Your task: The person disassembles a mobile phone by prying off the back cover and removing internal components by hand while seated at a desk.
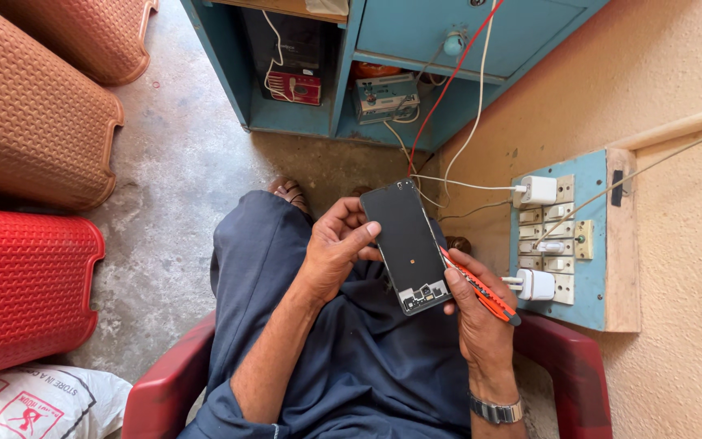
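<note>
A black smartphone (406, 244) with its back cover off shows bare circuitry at its near end. My left hand (336, 246) grips the phone's left edge, thumb lying on its back. My right hand (474, 313) supports the phone's near right corner and also holds an orange utility knife (483, 289), which lies along the phone's right edge. Both hands rest over my lap in dark blue clothing (351, 358). A metal watch (496, 409) sits on my right wrist.
I sit in a red plastic chair (566, 366). A blue switchboard (574, 236) with two white chargers hangs on the wall at right. A blue cabinet (416, 49) with wires stands ahead. Red and brown plastic chairs (26, 276) and a white sack (34, 402) lie at left.
</note>
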